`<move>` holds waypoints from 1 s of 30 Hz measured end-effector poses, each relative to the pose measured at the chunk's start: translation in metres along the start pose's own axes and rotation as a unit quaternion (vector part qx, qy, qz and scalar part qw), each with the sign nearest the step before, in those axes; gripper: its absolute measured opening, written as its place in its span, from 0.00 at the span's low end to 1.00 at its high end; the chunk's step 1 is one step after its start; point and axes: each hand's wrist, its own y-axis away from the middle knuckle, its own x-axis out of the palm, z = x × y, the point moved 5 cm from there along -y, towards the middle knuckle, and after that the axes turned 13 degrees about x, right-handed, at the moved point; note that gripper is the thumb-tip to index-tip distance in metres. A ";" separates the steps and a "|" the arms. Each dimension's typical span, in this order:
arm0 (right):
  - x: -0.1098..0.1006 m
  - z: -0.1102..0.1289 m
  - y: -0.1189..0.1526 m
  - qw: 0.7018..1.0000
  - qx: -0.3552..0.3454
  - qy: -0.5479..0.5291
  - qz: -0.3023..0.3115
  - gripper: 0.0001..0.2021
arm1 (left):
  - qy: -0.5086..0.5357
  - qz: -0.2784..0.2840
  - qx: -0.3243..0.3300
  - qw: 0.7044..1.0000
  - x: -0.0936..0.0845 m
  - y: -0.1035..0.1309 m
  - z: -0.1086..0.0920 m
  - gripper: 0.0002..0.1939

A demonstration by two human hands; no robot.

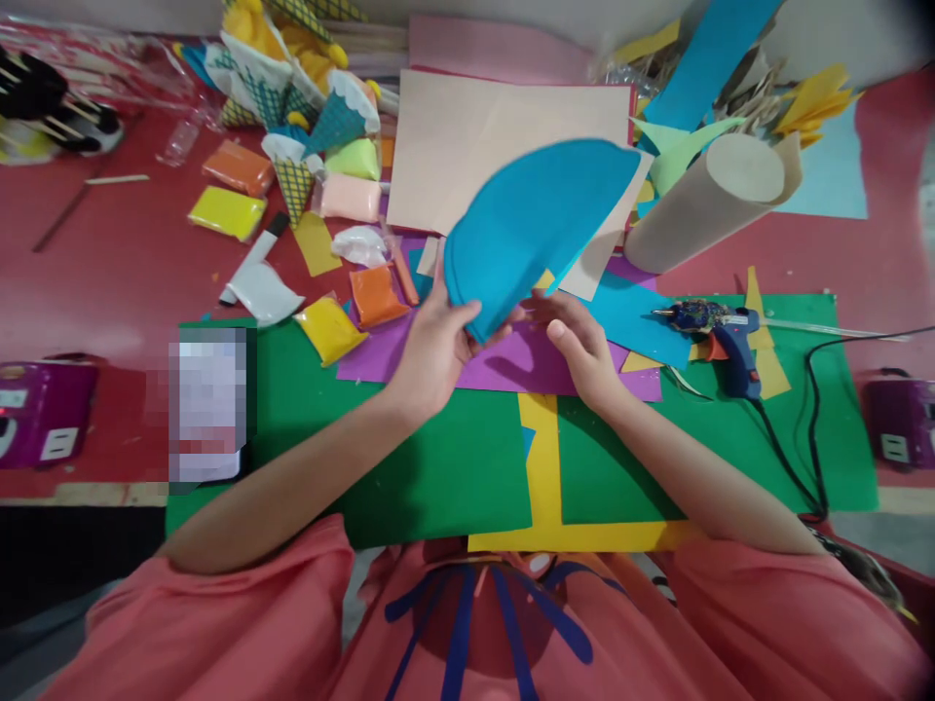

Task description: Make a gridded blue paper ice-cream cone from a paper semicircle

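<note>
My left hand [432, 352] grips a folded blue foam or paper sheet [537, 224] at its lower left end, thumb on the front face. The sheet has a rounded upper edge, a straight lower edge, and is tilted up to the right. Just under its lower edge is my right hand [580, 343], thumb apart from the loosely bent fingers. Its fingertips are close to the sheet; whether they touch it I cannot tell. Beneath both hands lies a purple sheet [504, 368] on green sheets [438, 458].
A glue gun [720, 331] with a black cord lies right, near a rolled beige sheet [701, 209]. Clay packets [332, 329], a marker [255, 258] and a phone [208, 404] are left. Decorated paper cones [292, 175] stand behind. Purple boxes [48, 414] sit at both sides.
</note>
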 end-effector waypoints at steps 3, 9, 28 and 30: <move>-0.006 -0.008 -0.007 0.998 0.028 -0.042 -0.039 0.27 | -0.052 0.062 -0.029 0.996 -0.002 0.014 0.018 0.28; -0.010 -0.014 -0.011 0.996 0.062 -0.044 -0.052 0.22 | -0.105 0.194 -0.023 0.975 -0.002 0.027 0.040 0.37; -0.012 -0.015 0.005 0.981 0.188 0.006 -0.048 0.22 | -0.106 0.039 0.017 0.993 -0.034 0.013 0.031 0.24; -0.010 -0.012 0.007 0.979 0.192 0.041 -0.056 0.20 | -0.089 0.019 0.005 0.996 -0.033 0.013 0.028 0.25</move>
